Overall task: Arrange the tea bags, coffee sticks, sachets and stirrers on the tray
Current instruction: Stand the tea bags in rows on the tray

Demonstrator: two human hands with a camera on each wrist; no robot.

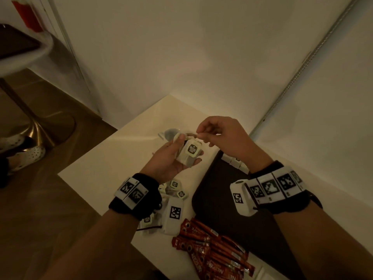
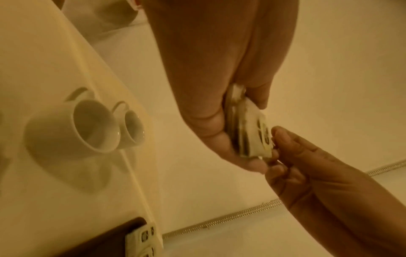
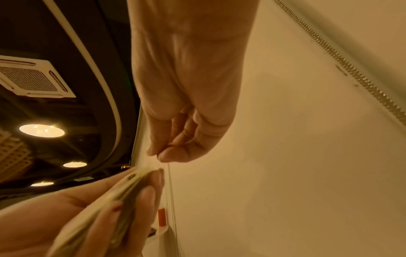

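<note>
Left hand (image 1: 170, 158) grips tea bags (image 1: 189, 152) upright above tabletop (image 1: 129, 150); right hand (image 1: 222, 136) pinches their string at the top; tray (image 1: 214, 190) lies lower right.

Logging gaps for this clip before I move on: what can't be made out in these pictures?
- Tray: head view, right arm covers much of it, so its contents are mostly hidden.
- Tea bags in left hand: count unclear, stacked and blurred in all views.
- What the right hand pinches: too thin to tell, maybe a string.
- Coffee sticks: cut off by the bottom edge.
- Stirrers: none identifiable.
</note>
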